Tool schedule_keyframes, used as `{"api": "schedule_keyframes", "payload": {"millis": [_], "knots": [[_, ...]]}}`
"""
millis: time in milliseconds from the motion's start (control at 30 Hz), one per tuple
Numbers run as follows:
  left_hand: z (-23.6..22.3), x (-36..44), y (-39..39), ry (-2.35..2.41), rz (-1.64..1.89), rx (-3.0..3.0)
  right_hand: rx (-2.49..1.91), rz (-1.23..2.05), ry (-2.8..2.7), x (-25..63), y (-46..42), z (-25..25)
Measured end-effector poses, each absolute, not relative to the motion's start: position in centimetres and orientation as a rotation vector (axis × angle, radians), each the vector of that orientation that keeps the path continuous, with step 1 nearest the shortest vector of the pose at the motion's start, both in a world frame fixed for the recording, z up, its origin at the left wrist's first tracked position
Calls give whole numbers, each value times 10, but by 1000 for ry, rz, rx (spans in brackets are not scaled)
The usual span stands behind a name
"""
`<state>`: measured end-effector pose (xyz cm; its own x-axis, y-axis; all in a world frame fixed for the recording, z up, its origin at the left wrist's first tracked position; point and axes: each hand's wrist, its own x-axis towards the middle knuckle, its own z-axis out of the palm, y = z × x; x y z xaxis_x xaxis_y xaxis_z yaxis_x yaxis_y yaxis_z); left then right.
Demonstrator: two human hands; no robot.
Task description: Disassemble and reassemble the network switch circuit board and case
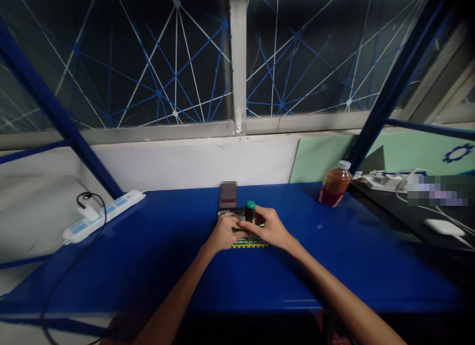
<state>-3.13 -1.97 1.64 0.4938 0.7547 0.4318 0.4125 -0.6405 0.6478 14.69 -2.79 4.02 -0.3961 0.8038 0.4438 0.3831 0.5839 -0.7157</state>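
My hands meet over the middle of the blue table. My right hand (270,227) is closed around an upright black handle with a green cap (251,206), which looks like a screwdriver handle. Its lower end is hidden by the fingers. Beside it, my left hand (225,231) has its fingers curled in near the same handle, and a small dark piece shows between the two hands; what the left fingers hold is unclear. Beneath them lies a green printed panel with a yellow and black edge (248,244). Just behind the left hand stands a dark, open lid-like case (228,196), partly blurred.
A white power strip (107,216) with a black cable lies on the table's left side. At the back right stands a bottle of reddish drink (335,185). Further right, a black surface carries a white charger (444,227) and cables. Blue frame posts rise either side.
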Motion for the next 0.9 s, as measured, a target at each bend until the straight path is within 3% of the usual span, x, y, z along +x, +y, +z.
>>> {"api": "schedule_keyframes", "payload": {"millis": [900], "knots": [[17, -31, -23, 900, 943, 2179, -926, 680, -1990, 149, -27, 35]]}}
